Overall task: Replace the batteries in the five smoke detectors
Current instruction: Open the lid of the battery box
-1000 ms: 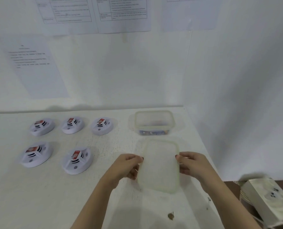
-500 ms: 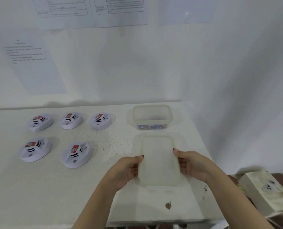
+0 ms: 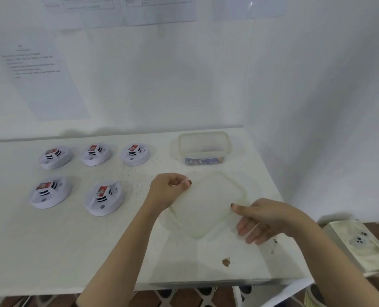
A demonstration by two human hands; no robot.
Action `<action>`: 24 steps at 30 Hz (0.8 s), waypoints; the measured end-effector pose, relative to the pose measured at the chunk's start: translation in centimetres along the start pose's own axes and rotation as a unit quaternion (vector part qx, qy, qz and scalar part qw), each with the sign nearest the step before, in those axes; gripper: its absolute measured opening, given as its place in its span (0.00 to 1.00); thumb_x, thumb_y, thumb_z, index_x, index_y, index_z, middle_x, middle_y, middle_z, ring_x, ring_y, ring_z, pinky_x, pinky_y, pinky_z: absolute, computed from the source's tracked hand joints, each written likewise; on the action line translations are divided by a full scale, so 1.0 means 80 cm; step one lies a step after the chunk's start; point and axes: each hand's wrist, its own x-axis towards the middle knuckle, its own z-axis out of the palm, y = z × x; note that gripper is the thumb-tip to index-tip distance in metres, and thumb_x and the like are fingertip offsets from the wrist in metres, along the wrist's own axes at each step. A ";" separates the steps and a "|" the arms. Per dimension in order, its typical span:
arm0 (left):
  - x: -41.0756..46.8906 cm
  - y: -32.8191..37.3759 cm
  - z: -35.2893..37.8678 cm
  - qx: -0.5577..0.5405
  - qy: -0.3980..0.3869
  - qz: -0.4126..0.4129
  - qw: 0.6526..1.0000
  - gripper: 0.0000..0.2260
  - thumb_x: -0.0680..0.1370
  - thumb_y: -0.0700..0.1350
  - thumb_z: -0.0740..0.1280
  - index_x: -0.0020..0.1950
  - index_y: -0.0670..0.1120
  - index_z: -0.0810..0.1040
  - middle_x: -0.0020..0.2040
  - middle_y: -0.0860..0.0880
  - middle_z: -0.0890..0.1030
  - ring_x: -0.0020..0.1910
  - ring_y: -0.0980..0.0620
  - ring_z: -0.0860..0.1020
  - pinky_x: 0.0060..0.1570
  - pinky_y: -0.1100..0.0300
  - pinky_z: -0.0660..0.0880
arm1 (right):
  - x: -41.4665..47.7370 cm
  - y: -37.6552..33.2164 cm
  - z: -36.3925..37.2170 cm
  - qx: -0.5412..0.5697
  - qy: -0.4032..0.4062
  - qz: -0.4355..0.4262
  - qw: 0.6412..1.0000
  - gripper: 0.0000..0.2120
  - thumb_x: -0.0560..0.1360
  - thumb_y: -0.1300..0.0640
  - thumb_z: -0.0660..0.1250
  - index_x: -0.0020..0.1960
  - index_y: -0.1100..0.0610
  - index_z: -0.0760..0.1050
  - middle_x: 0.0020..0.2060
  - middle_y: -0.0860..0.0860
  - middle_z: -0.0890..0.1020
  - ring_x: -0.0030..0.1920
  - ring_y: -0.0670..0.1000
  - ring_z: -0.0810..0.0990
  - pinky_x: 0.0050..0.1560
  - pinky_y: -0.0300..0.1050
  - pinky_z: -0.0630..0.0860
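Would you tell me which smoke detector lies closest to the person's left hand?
The front-row right smoke detector: it sits just beside the left hand; the others lie farther.

Bare forearms [image 3: 126, 244] run to the picture's lower edge. The left hand [image 3: 166, 191] and right hand [image 3: 268, 220] each show a dark-painted thumbnail [image 3: 189, 182].

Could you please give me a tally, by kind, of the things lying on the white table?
smoke detectors: 5
plastic container, open: 1
lid: 1
brown scrap: 1
Total: 8
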 end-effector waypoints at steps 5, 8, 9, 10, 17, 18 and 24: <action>-0.013 0.020 -0.015 0.109 -0.072 -0.085 0.988 0.27 0.75 0.58 0.68 0.71 0.49 0.69 0.60 0.47 0.75 0.57 0.49 0.76 0.45 0.62 0.74 | 0.020 -0.008 -0.011 0.078 0.180 -0.080 0.977 0.23 0.75 0.39 0.62 0.51 0.59 0.75 0.45 0.52 0.79 0.41 0.53 0.81 0.37 0.46 0.80; -0.041 0.026 -0.032 0.143 -0.196 -0.215 0.946 0.28 0.73 0.59 0.70 0.63 0.41 0.69 0.54 0.44 0.77 0.45 0.49 0.82 0.37 0.59 0.80 | 0.034 -0.014 -0.013 0.122 0.184 -0.153 0.963 0.14 0.78 0.50 0.63 0.53 0.61 0.78 0.46 0.52 0.80 0.42 0.51 0.78 0.40 0.40 0.77; -0.049 0.024 -0.036 0.125 -0.223 -0.231 0.939 0.23 0.74 0.56 0.71 0.55 0.39 0.72 0.48 0.43 0.81 0.41 0.51 0.83 0.36 0.60 0.81 | 0.038 -0.015 -0.014 0.124 0.173 -0.157 0.965 0.13 0.78 0.54 0.63 0.53 0.63 0.78 0.43 0.52 0.79 0.40 0.50 0.77 0.38 0.38 0.76; -0.056 0.022 -0.036 0.092 -0.228 -0.232 0.941 0.18 0.75 0.53 0.71 0.49 0.38 0.74 0.42 0.43 0.83 0.37 0.52 0.84 0.35 0.62 0.80 | 0.040 -0.015 -0.015 0.131 0.160 -0.155 0.966 0.11 0.78 0.57 0.63 0.52 0.64 0.79 0.40 0.53 0.77 0.38 0.50 0.75 0.37 0.37 0.75; -0.060 0.007 -0.022 -0.065 -0.006 -0.159 0.985 0.11 0.71 0.41 0.76 0.35 0.38 0.76 0.29 0.45 0.80 0.28 0.51 0.79 0.30 0.67 0.77 | 0.035 0.001 -0.025 0.236 0.129 -0.148 0.952 0.08 0.74 0.64 0.67 0.51 0.68 0.78 0.37 0.54 0.78 0.34 0.52 0.76 0.34 0.41 0.76; -0.060 0.008 -0.019 -0.067 0.031 -0.149 0.986 0.10 0.71 0.40 0.76 0.38 0.39 0.76 0.30 0.45 0.80 0.28 0.52 0.78 0.28 0.68 0.76 | 0.032 0.003 -0.026 0.230 0.129 -0.149 0.953 0.06 0.74 0.64 0.67 0.50 0.66 0.78 0.37 0.54 0.78 0.33 0.51 0.76 0.32 0.40 0.75; -0.053 0.012 -0.017 -0.087 0.110 -0.098 0.985 0.10 0.75 0.36 0.70 0.55 0.42 0.77 0.35 0.45 0.81 0.30 0.53 0.79 0.30 0.66 0.77 | 0.027 0.003 -0.031 0.212 0.170 -0.188 0.944 0.10 0.72 0.65 0.69 0.53 0.60 0.75 0.36 0.56 0.80 0.31 0.51 0.77 0.33 0.40 0.79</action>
